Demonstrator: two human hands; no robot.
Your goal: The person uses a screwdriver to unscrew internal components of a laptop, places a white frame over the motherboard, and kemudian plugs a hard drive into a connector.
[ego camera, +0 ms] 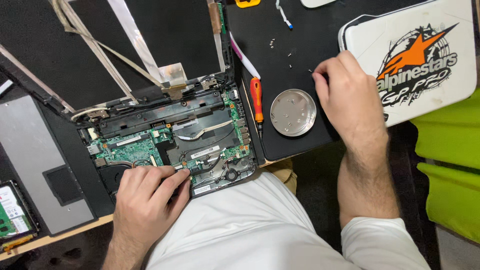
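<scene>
Green circuit board (131, 148); orange-handled screwdriver (256, 98); silver dish (293, 112); black mat (300, 40).

Bright, even overhead light. Sharp across the centre; slight wide-angle bend at the edges. Mild glare on the round metal dish (293, 112) and grey panel (30, 150). Soft short shadows under both hands. Black mat (295, 30) swallows detail; lower corners dim, slightly soft.

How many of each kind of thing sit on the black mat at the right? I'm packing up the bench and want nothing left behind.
Round silver metal dish: 1
Orange-handled screwdriver: 1
White pen-like tool with pink tip: 1
Loose small screws on the mat, as far as they show: about 5
The person's right hand resting there: 1
Total: about 9
</scene>
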